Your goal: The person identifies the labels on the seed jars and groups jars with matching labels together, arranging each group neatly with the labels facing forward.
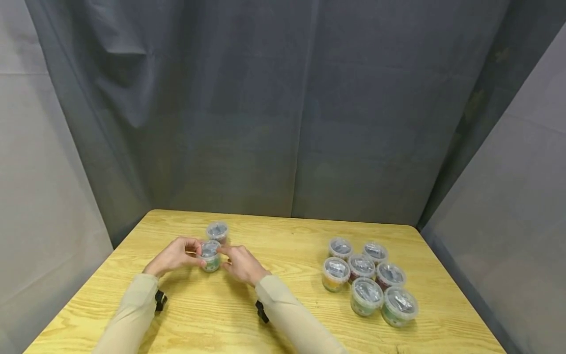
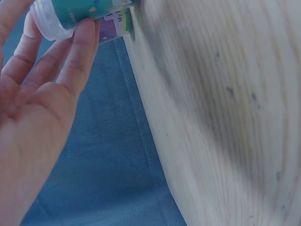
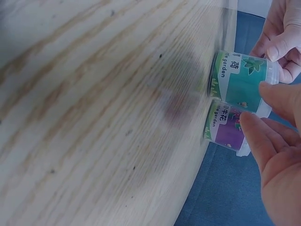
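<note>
A lidded plastic cup with a green label (image 1: pixel 212 263) stands upright at the left of the table, marked "little garden" in the right wrist view. Directly behind it is a similar cup with a purple label (image 3: pixel 227 126), close against it. My left hand (image 1: pixel 176 257) holds the green cup from the left, thumb and fingers at its lid and side. From the right, my right hand (image 1: pixel 246 265) reaches in with fairly straight fingers; its thumb touches the lid rim, and a fingertip lies near the purple cup.
Several more lidded cups stand grouped at the right of the wooden table (image 1: pixel 283 295), among them a yellow-labelled cup (image 1: pixel 334 283) and a green-labelled cup (image 1: pixel 395 318). A dark curtain (image 1: pixel 247 123) hangs behind the table, with pale panels at both sides.
</note>
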